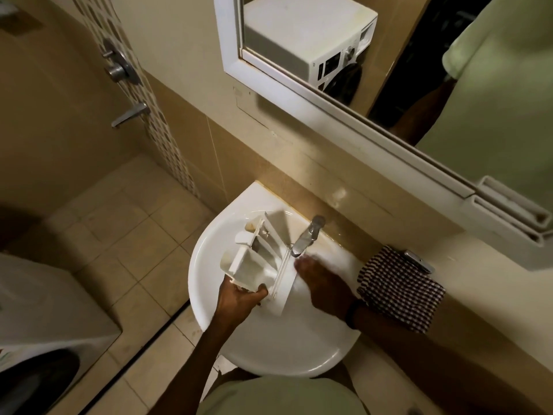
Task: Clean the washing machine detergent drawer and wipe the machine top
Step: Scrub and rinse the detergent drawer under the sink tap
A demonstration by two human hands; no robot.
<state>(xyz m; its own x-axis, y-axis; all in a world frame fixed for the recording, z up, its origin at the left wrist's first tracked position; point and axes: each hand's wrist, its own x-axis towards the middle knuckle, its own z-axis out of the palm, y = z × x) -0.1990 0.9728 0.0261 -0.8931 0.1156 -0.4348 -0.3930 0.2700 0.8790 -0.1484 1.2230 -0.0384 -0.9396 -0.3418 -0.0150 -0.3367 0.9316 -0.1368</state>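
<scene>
The near end of the detergent drawer (260,259) is gripped by the left hand (239,298) and held over the white basin (269,351), the right hand (320,284), its fingers too blurred to be read, being placed just right of it beneath the tap (305,238), with a checked cloth (398,286) laid on the ledge farther right.

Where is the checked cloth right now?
In the head view the checked cloth lies on the beige ledge right of the white sink, beside the right forearm.
</scene>
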